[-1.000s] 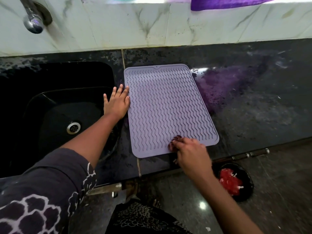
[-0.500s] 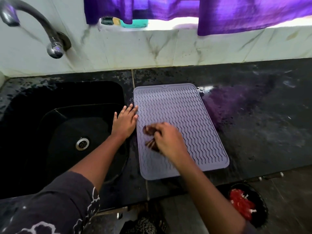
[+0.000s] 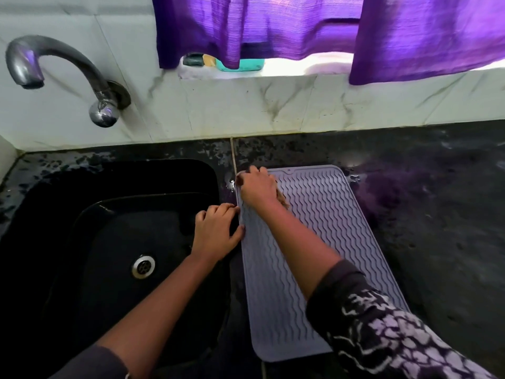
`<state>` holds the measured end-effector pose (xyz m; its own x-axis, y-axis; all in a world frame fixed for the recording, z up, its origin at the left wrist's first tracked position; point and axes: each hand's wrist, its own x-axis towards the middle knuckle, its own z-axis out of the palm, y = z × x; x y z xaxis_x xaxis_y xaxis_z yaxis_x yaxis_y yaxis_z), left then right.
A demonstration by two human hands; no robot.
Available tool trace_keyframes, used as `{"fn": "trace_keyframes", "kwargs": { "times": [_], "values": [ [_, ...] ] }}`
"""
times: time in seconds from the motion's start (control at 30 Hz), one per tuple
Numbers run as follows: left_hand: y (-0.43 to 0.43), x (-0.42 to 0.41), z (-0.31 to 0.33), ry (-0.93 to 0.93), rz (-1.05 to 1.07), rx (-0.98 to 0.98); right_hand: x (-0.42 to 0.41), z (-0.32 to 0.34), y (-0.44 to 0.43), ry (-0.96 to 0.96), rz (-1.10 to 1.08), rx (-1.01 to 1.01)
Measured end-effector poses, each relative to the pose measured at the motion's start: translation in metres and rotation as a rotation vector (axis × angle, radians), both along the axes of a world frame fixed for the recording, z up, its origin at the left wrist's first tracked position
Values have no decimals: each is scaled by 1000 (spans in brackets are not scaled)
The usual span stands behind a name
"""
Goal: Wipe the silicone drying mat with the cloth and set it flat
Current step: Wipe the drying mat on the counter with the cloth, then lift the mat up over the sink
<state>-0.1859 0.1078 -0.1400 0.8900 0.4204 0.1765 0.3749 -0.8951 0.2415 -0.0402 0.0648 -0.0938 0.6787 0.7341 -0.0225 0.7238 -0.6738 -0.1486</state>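
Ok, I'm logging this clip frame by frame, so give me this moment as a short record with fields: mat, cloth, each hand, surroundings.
mat: lilac silicone drying mat, lying flat on the black counter, right of the sink
cloth: brownish cloth, mostly hidden under the right hand
right hand: right hand pressing the cloth at the mat's far left corner
left hand: left hand steadying the mat's left edge, holding nothing
surroundings: tap, purple curtain

Both arms reached forward, forearms bare below dark patterned sleeves. The right hand (image 3: 257, 187) was stretched farthest out, palm down, fingers curled closed over a wad of cloth (image 3: 282, 199). The left hand (image 3: 217, 231) lay flatter and nearer the body, fingers together, fingertips pressed at the mat (image 3: 328, 228) edge.
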Motion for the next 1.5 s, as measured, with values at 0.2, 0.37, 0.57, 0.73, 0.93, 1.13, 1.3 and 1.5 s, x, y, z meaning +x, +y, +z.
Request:
{"fn": "trace_keyframes", "kwargs": {
  "times": [0.2, 0.37, 0.57, 0.73, 0.93, 1.13, 1.3, 1.5],
  "values": [
    [12, 31, 7, -3, 4, -27, 38, 10, -29, 75, 54, -35],
    [5, 42, -3, 69, 7, -56, 67, -2, -83, -169, -120, -7],
    [1, 41, -9, 63, 32, -58, 115, 9, -135, -107, -523, 4],
    [-1, 41, -6, 80, 40, -44, 112, 8, -168, -51, -457, -55],
    [-35, 60, 27, 63, 47, -7, 80, 36, -212, 208, -478, 326],
    [-153, 100, 85, -121, -209, -1447, 28, 57, -236, 339, -185, 660],
    [-182, 121, 86, -197, -43, -1820, 30, 55, -265, 701, -121, 980],
    [-200, 141, 85, -82, 14, -1985, 53, 58, -287, 383, 48, 1045]
  ]
}}
